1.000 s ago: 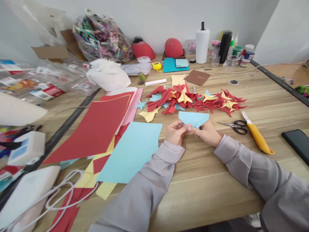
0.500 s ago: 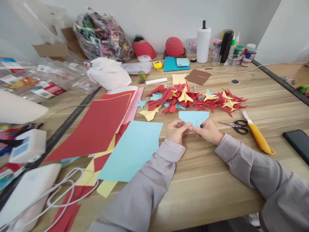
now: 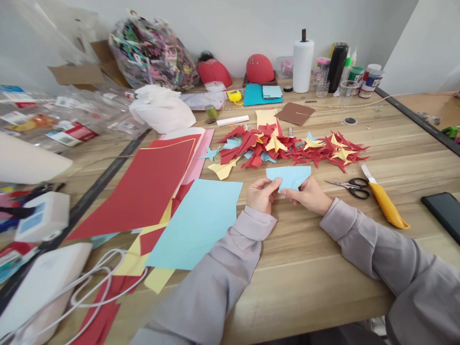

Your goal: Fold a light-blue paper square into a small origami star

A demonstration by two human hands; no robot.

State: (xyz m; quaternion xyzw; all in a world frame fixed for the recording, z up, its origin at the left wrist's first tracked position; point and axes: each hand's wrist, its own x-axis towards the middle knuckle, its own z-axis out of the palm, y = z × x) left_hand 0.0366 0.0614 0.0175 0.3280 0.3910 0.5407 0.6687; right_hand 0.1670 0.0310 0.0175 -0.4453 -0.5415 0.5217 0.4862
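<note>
Although the small blue paper (image 3: 289, 175) stays above the worktop (image 3: 305, 275) in front of you, your left thumb has drawn slightly apart from the right one in the last half second, baring more of the paper's lower part between them. Your left hand (image 3: 263, 193) pinches the paper at its lower left, thumb uppermost; your right hand (image 3: 311, 194) grasps it at the lower right. This suggests an adjustment of grip, the piece itself remaining in work. Just beyond its straight upper edge lies a heap of folded pieces (image 3: 293, 151), red, yellow and blue, which limits the free surface on that side. Note, to your right, the black-handled scissors (image 3: 355, 188), close against a yellow-handled tool (image 3: 387, 203); a dark phone (image 3: 445, 215) lies farther off. To your left, a large blue sheet (image 3: 201, 220) lies beside your sleeve (image 3: 235, 254), with a red sheet (image 3: 140, 189) beyond it.
</note>
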